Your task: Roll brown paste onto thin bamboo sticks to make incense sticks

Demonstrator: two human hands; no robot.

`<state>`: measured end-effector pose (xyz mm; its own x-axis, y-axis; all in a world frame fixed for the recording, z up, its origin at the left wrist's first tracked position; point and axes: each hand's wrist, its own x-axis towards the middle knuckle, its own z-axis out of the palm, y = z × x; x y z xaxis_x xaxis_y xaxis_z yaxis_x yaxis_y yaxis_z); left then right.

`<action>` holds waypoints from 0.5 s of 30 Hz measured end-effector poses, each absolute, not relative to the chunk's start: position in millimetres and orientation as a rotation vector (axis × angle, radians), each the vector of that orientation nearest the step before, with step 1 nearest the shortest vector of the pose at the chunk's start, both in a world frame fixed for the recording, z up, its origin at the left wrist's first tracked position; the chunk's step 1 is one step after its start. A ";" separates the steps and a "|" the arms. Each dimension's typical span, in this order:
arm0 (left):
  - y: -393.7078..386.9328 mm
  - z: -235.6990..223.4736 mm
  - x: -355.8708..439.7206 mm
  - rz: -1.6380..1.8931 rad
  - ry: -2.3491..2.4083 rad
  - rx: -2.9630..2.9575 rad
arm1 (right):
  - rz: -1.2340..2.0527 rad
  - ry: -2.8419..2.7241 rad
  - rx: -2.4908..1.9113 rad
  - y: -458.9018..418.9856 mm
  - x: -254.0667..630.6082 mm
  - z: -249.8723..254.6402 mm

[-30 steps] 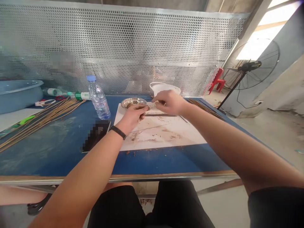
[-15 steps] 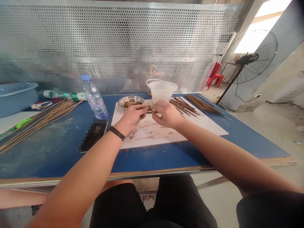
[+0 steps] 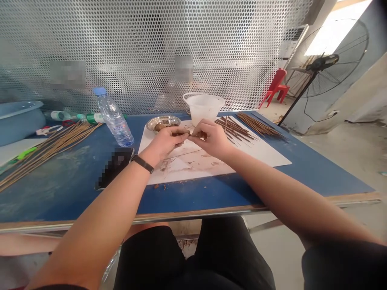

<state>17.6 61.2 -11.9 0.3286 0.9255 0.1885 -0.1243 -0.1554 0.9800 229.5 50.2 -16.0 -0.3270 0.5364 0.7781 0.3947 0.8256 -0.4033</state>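
Here we go, the two hands are working right at the middle of the table! The left hand (image 3: 169, 141), black wristband (image 3: 142, 164) on its wrist, has its fingers pressed together and reaches in from the left. The right hand (image 3: 210, 137) comes in to meet it, fingertips (image 3: 199, 135) pinched tight. Caught between them, just above the white board (image 3: 260, 157), is a small dark piece (image 3: 195, 136), too small to say exactly what it is, and the hands nearly touch around it. A thin upright stick (image 3: 226, 125) rises just beside the right hand.

Around the action: a metal dish (image 3: 163, 123) holding brown lumps sits just behind the left hand, and a white plastic cup (image 3: 204, 108) stands behind the right. Bundled thin sticks (image 3: 234, 131) lie on the board, upper right of the hands, with more sticks (image 3: 260, 126) on the blue table (image 3: 193, 197) beyond.

And the change from half a second ago: the hands have closed in a touch, and the whole scene sits higher and further left in view. The cup no longer overlaps the right hand!
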 end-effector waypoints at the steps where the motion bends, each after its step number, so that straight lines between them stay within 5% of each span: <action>1: 60.6 -10.8 17.9 1.117 0.784 1.377 | 0.206 -1.944 -0.696 47.5 229.8 -13.8; 9: 54.9 -5.9 21.9 1.055 0.695 1.252 | 0.763 -1.779 -0.748 34.5 226.5 -8.9; 15: 56.3 -9.2 22.8 1.041 0.639 1.250 | 0.766 -1.799 -0.736 33.8 227.3 -6.6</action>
<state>22.8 56.3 -9.2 0.4260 0.8936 0.1412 -0.2787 -0.0189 0.9602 227.3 33.8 -6.6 -0.3100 0.7721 0.5548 0.1356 0.6135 -0.7780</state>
